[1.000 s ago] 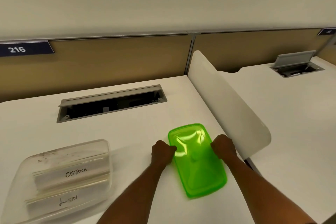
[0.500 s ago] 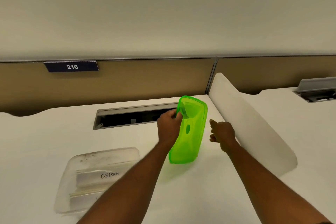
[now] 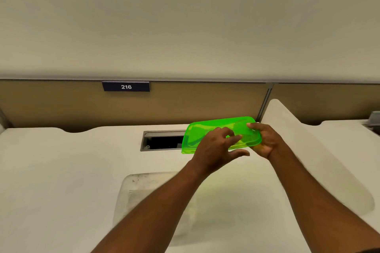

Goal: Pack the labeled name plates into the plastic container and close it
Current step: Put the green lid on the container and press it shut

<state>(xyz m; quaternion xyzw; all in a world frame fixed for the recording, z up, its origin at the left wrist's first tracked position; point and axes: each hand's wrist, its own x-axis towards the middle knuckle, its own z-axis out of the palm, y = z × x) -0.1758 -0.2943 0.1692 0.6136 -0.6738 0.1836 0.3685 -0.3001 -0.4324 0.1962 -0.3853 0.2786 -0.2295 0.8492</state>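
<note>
White desk surface (image 3: pixel 61 170) fills the lower part of the head view, backed by a tan partition panel (image 3: pixel 61 104) that carries a dark number plate reading 216 (image 3: pixel 126 86). A recessed cable tray opening (image 3: pixel 162 141) is set into the desk near the partition, and a white curved divider (image 3: pixel 308 150) stands along the desk's right side.

The green lid (image 3: pixel 218 133) is held in the air above the desk, long side roughly horizontal, in front of the right end of the cable tray opening. The right hand (image 3: pixel 267 141) grasps its right end, thumb on top at the rim and fingers curled underneath. The left hand (image 3: pixel 213 148) is at the lid's lower edge near the middle; its fingers are partly spread and lie against the lid, but whether they grip it cannot be told.

The clear plastic container (image 3: pixel 139 197) sits on the desk below the hands, nearer the camera, uncovered, and largely hidden by the left forearm. Pale flat shapes show faintly through its wall; blur prevents reading any labels or confirming the name plates inside.
</note>
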